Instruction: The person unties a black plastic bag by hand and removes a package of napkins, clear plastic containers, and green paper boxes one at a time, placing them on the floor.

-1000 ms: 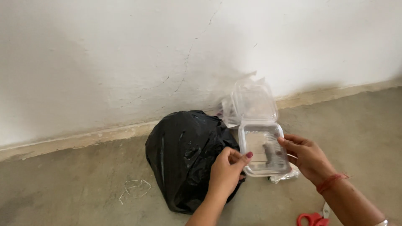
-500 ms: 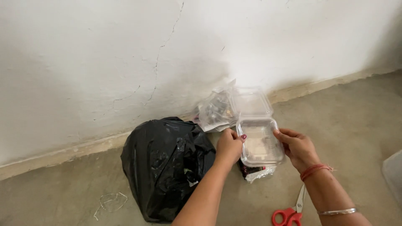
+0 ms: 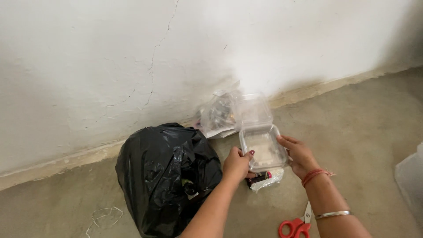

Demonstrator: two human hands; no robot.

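Clear plastic box (image 3: 263,150), lid open, held over the floor (image 3: 352,114) between left hand (image 3: 236,165) and right hand (image 3: 299,155), each grip pinching a side; black bag (image 3: 165,176) left, red scissors (image 3: 296,225) near.

Showing here are one bulging black plastic rubbish bag (image 3: 167,176), one clear hinged plastic box (image 3: 261,141), two crumpled clear plastic bags (image 3: 218,115) (image 3: 266,180), one pair of red-handled scissors (image 3: 297,224), and two bare hands (image 3: 236,165) (image 3: 300,155).
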